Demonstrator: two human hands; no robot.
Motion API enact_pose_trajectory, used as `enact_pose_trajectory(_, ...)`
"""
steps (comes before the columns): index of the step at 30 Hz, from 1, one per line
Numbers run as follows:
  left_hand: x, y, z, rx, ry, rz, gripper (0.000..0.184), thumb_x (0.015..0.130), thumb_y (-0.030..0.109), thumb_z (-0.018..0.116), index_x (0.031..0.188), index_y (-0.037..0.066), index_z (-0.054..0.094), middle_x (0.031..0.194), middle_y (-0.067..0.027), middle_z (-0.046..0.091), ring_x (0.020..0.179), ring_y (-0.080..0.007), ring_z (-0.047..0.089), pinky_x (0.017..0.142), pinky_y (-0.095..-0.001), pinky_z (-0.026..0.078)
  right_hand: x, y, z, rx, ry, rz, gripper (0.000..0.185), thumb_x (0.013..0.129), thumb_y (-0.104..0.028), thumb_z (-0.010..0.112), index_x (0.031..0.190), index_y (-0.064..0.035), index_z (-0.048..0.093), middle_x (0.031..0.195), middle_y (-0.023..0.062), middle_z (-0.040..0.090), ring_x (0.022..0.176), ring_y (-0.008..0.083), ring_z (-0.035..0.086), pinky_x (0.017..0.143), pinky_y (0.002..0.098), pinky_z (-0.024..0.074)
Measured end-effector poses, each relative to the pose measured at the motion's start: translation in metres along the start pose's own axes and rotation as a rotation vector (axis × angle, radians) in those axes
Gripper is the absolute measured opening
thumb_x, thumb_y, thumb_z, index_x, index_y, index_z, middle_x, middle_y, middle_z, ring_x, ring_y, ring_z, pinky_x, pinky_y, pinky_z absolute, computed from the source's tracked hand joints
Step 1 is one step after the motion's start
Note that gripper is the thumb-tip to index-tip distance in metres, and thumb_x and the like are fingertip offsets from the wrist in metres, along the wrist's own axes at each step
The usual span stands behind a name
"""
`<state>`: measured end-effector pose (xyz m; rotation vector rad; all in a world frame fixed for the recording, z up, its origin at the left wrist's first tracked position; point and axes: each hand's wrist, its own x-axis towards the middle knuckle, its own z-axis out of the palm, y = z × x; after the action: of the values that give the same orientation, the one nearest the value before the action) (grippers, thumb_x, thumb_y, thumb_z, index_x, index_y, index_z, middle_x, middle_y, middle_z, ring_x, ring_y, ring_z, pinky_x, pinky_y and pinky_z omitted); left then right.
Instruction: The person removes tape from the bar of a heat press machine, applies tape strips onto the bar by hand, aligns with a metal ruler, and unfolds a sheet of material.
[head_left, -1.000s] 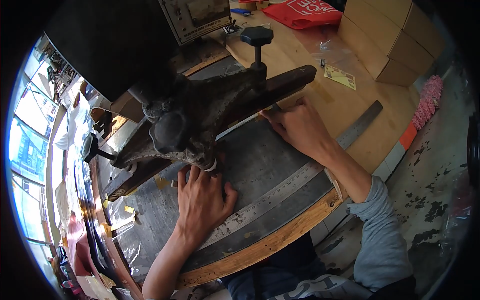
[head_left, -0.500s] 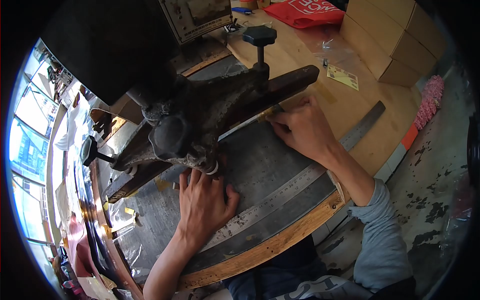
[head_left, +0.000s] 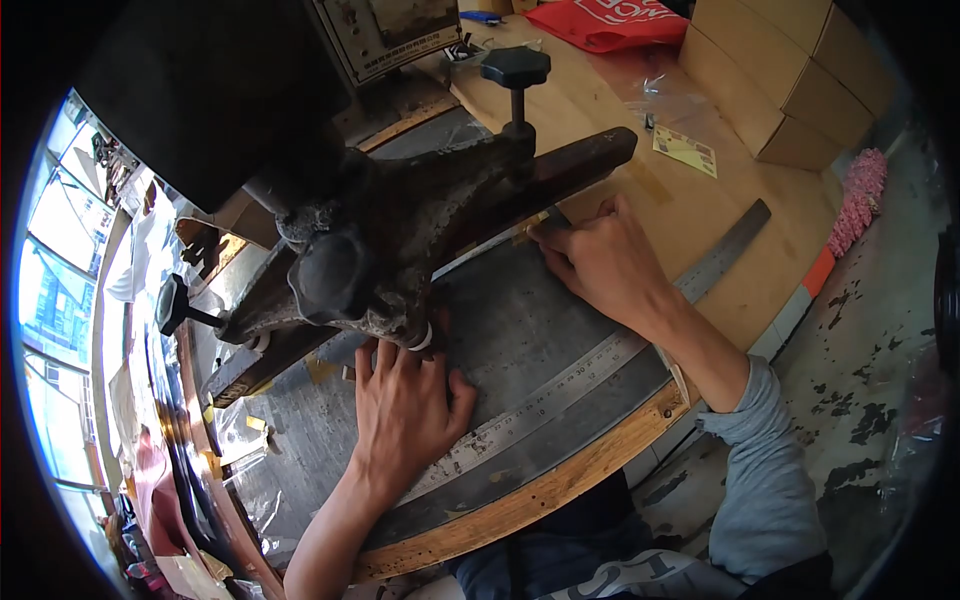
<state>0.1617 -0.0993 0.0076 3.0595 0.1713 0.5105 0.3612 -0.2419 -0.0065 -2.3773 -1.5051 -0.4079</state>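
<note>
My left hand (head_left: 408, 415) lies palm down on the dark mat (head_left: 500, 295), fingers stretched forward and thumb apart. Its fingertips reach beneath the machine's cast metal head (head_left: 395, 235), which partly hides them. A small pale piece (head_left: 348, 373) shows beside the fingers. To the right, my right hand (head_left: 605, 262) is closed, thumb and forefinger together at the end of a thin pale strip (head_left: 485, 250) along the dark bar (head_left: 585, 170). What the fingers pinch is hidden. A steel ruler (head_left: 560, 395) lies across the mat, in front of both hands.
Black knobs (head_left: 516, 68) stick up from the head. A wooden edge (head_left: 540, 500) borders the mat nearest me. Cardboard boxes (head_left: 770, 80), a red bag (head_left: 605, 25) and a yellow printed card (head_left: 685, 150) are on the brown bench. A pink fluffy duster (head_left: 858, 200) lies at right.
My right hand has shifted very slightly left along the bar. My left hand stays in nearly the same place. The machine head appears a few pixels further left in view.
</note>
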Motion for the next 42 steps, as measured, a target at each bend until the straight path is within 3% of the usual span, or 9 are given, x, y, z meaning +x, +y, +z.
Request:
enact_pose_trajectory(3, -0.0009, 0.0006, -0.0007, 0.004, -0.036, -0.019, 0.052, 0.076, 0.02, 0.053, 0.122, -0.004, 0.05, 0.107, -0.0195, 0.056, 0.099, -0.0313, 0.051, 0.086, -0.0439, 0.036, -0.0009, -0.0012, 0.0027, 0.066, 0.068, -0.009, 0.014, 0.079, -0.012, 0.061, 0.069, -0.005, 0.067, 0.055, 0.0141, 0.058, 0.055, 0.0309, 0.058, 0.077, 0.0402, 0.0374)
enact_pose_trajectory(9, -0.0012, 0.0008, -0.0017, 0.01, -0.062, -0.026, 0.053, 0.077, 0.02, 0.053, 0.123, -0.004, 0.05, 0.108, -0.0192, 0.055, 0.1, -0.031, 0.051, 0.087, -0.0452, 0.036, -0.0012, -0.0018, 0.0036, 0.067, 0.049, -0.005, 0.021, 0.08, -0.011, 0.059, 0.062, -0.0025, 0.066, 0.055, 0.0154, 0.059, 0.054, 0.0317, 0.059, 0.079, 0.0407, 0.0373)
enact_pose_trajectory(12, -0.0008, 0.0017, -0.0016, 0.024, -0.036, -0.017, 0.053, 0.077, 0.02, 0.053, 0.124, -0.004, 0.049, 0.109, -0.0188, 0.056, 0.101, -0.0308, 0.051, 0.088, -0.0461, 0.035, -0.0013, -0.002, 0.0033, 0.07, 0.017, 0.013, 0.019, 0.081, -0.011, 0.059, 0.066, -0.0022, 0.067, 0.056, 0.0155, 0.059, 0.054, 0.032, 0.06, 0.08, 0.0411, 0.0373)
enact_pose_trajectory(15, -0.0007, 0.0028, -0.0063, -0.049, -0.205, -0.105, 0.062, 0.076, 0.017, 0.052, 0.133, -0.003, 0.04, 0.137, -0.0229, 0.04, 0.122, -0.0363, 0.042, 0.102, -0.0493, 0.027, -0.0019, -0.0042, 0.0013, 0.064, 0.011, 0.016, 0.015, 0.08, -0.011, 0.059, 0.071, -0.0026, 0.068, 0.056, 0.0154, 0.06, 0.054, 0.0315, 0.06, 0.082, 0.0416, 0.0372)
enact_pose_trajectory(18, -0.0024, 0.0031, -0.0047, -0.016, -0.174, -0.096, 0.062, 0.076, 0.018, 0.052, 0.133, -0.002, 0.041, 0.135, -0.0229, 0.042, 0.12, -0.0357, 0.044, 0.101, -0.0491, 0.028, -0.003, -0.0029, 0.0006, -0.036, -0.049, -0.001, 0.031, 0.079, -0.012, 0.065, 0.111, -0.0118, 0.066, 0.057, 0.0093, 0.059, 0.058, 0.0261, 0.058, 0.078, 0.0356, 0.0373)
enact_pose_trajectory(21, -0.002, 0.0038, -0.0049, -0.01, -0.151, -0.09, 0.061, 0.076, 0.018, 0.053, 0.132, -0.002, 0.041, 0.133, -0.0227, 0.044, 0.118, -0.0356, 0.046, 0.099, -0.0484, 0.03, -0.0027, -0.0058, -0.0033, -0.065, -0.061, 0.012, 0.032, 0.079, -0.012, 0.065, 0.111, -0.0118, 0.066, 0.056, 0.0101, 0.059, 0.058, 0.0263, 0.057, 0.078, 0.0356, 0.0371)
enact_pose_trajectory(24, -0.0022, 0.0036, -0.0039, -0.022, -0.138, -0.096, 0.06, 0.077, 0.017, 0.053, 0.133, -0.001, 0.042, 0.128, -0.0227, 0.049, 0.115, -0.035, 0.049, 0.098, -0.0479, 0.031, -0.0019, -0.0055, -0.003, 0.028, -0.025, -0.005, 0.015, 0.079, -0.01, 0.059, 0.087, -0.0043, 0.07, 0.057, 0.0143, 0.061, 0.057, 0.0306, 0.062, 0.084, 0.0431, 0.037)
enact_pose_trajectory(36, -0.0058, 0.0021, 0.0006, 0.007, -0.031, -0.053, 0.056, 0.078, 0.017, 0.057, 0.132, 0.002, 0.047, 0.115, -0.0215, 0.056, 0.108, -0.0327, 0.052, 0.094, -0.045, 0.035, -0.0013, -0.0051, -0.0033, 0.028, -0.042, 0.0, 0.013, 0.076, -0.007, 0.058, 0.069, -0.0049, 0.068, 0.054, 0.0153, 0.059, 0.053, 0.0305, 0.061, 0.08, 0.0422, 0.0388)
enact_pose_trajectory(42, -0.0055, 0.0034, -0.0012, 0.002, -0.068, -0.068, 0.057, 0.078, 0.017, 0.057, 0.132, 0.001, 0.046, 0.122, -0.0224, 0.052, 0.113, -0.0349, 0.048, 0.096, -0.0448, 0.034, -0.0016, -0.0064, -0.004, -0.003, -0.022, 0.007, 0.024, 0.077, -0.008, 0.059, 0.098, -0.0054, 0.069, 0.054, 0.0132, 0.059, 0.053, 0.0288, 0.061, 0.077, 0.0397, 0.0392)
